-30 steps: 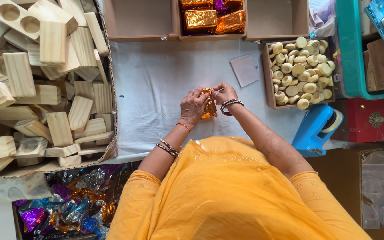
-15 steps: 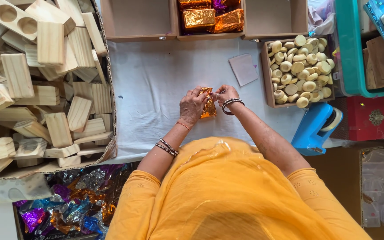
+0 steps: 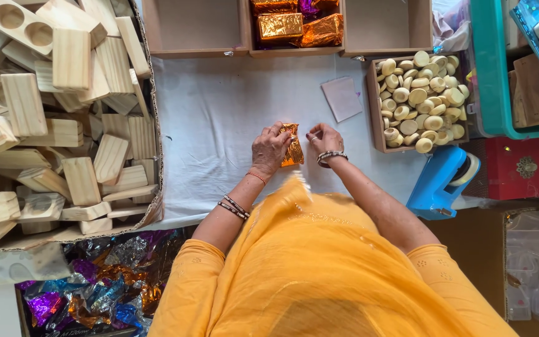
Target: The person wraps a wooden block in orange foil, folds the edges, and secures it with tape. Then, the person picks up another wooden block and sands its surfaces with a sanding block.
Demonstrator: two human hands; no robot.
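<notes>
Just two hands (image 3: 271, 148) (image 3: 323, 138), one gold-wrapped block (image 3: 292, 151)

This looks like a small hand-packing workshop, worked at a counter (image 3: 219, 125) covered in white cloth. A large carton (image 3: 63, 125) on one side is heaped with unfinished pale wooden blocks, some drilled with round holes. A cardboard tray (image 3: 422, 100) holds many small cream-coloured discs. Shallow brown boxes (image 3: 282, 31) along the far edge contain pieces already wrapped in gold and orange foil, and a bin (image 3: 95, 287) of crumpled coloured foil sheets sits near the person. A blue tape dispenser (image 3: 441, 184) rests at the counter's edge.
</notes>
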